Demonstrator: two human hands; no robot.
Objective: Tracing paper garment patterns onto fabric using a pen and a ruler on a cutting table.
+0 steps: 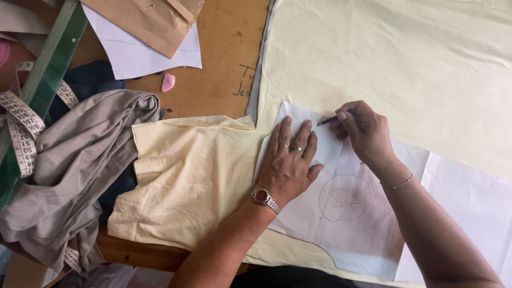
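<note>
Your left hand (288,165) lies flat, fingers spread, palm down on the paper pattern (346,213), pinning it to the pale yellow cloth (405,69). Your right hand (365,130) is closed around 1 pencil (328,120); the pencil tip touches the pattern's upper edge, just beside your left fingertips.

Edges: the pattern's top corner sits near the inner corner of the cloth, where the cloth's cut edge turns. The pattern's lower edge curves and ends close to the near edge of the desk (218,69). A second white sheet (474,213) lies to the right, touching or slightly under the pattern; you cannot tell which.

Open room: a bare strip of desk shows above the yellow flap, between the cloth's left edge and the papers at the top. The wide cloth area above and right of your right hand carries nothing. The left side is crowded.

Count:
- 2 hands, both on the pattern.
- 1 pencil.
- 1 pattern with a pencilled circle.
- 1 wristwatch (265,198) and 2 rings on your left hand; 1 thin bracelet (401,183) on your right wrist.
- 1 pink chalk (168,82) on the bare desk.
- 1 tape measure (21,138) over 1 green ruler (45,80).
- 1 grey garment (74,165), bunched at the left.
- 1 brown envelope (144,21) on white paper at the top.
</note>
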